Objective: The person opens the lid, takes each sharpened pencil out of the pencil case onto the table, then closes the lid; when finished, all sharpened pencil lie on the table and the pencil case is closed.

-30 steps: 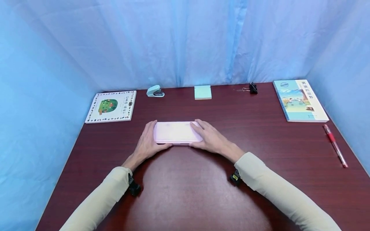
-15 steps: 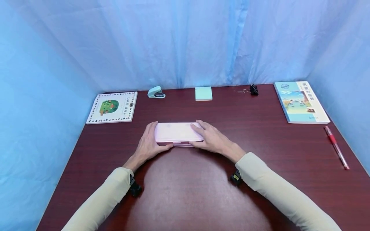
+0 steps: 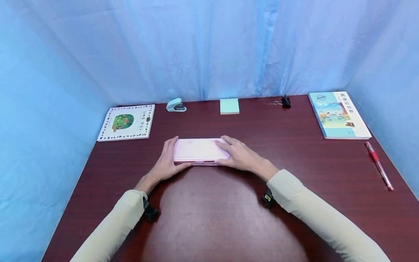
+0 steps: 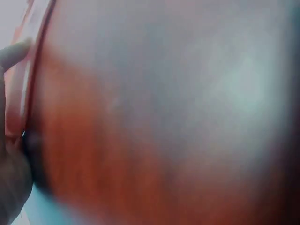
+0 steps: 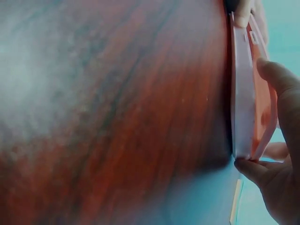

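A flat pink pencil case lies lengthwise on the dark red-brown table, between both hands. Its lid stands slightly raised along the near edge, and the right wrist view shows a narrow gap between lid and base. My left hand grips the left end, thumb along the near side of the base. Around the right end curls my right hand, its thumb at the lid's front edge and other fingers at the end and far side. What lies inside the case is hidden.
Along the back are a picture book, a mint stapler, a sticky-note pad, a black binder clip and a second book. A red pen lies at the right edge. Blue curtains surround the table.
The pencil case's lid has risen slightly at the near edge, where a dark gap now shows; a second ago it looked closed. Both hands have stayed at its ends.
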`<state>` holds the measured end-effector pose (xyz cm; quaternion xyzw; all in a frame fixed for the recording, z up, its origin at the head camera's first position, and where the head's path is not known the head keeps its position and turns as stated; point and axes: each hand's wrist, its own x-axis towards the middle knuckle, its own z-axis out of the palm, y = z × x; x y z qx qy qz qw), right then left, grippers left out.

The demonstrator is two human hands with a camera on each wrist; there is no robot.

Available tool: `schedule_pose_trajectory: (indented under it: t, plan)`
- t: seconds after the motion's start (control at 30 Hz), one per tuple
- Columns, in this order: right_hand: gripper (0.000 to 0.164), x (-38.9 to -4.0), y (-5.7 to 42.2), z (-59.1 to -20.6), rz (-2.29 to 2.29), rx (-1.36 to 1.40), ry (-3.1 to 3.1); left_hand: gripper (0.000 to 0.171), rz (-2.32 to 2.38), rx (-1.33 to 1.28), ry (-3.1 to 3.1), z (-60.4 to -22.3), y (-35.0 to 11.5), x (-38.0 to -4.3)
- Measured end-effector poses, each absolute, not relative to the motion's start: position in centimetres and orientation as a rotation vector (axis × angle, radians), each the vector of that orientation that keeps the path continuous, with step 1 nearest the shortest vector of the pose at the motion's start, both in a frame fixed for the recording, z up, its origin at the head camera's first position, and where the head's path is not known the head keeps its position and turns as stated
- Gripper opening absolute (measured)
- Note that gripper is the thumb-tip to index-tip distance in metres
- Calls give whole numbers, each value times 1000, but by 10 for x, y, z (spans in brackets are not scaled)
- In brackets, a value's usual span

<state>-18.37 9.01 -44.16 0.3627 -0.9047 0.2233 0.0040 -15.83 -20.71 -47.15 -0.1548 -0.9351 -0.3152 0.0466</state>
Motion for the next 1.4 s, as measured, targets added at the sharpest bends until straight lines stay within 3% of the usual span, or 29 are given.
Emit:
schedule_pose_trajectory:
  t: [0.13,0.3,0.4,0.63,0.87,1.2,1.4]
  plan:
    - [73,-190,92,-438,755,1109,-2893,114,-1118,-419,-2876,-468,-214,-160]
    - [61,-207,92,-433,1016,967,-2926,122,-1264,-373,-2802,-468,-218,-161]
    - [60,-218,89,-431,1273,713,-2940,120,-1329,-424,-2749,-469,-218,-162]
    - [76,-237,81,-432,2138,72,-2672,125,-1328,-445,-2753,-470,-218,-162]
    - [51,-249,82,-443,2388,-237,-2497,121,-1157,-427,-2891,-464,-218,-164]
    - [30,-237,80,-425,1575,147,-2473,125,-1180,-376,-3028,-450,-215,-167]
    - [23,-223,79,-424,1652,528,-2527,125,-1169,-370,-3046,-449,-215,-167]
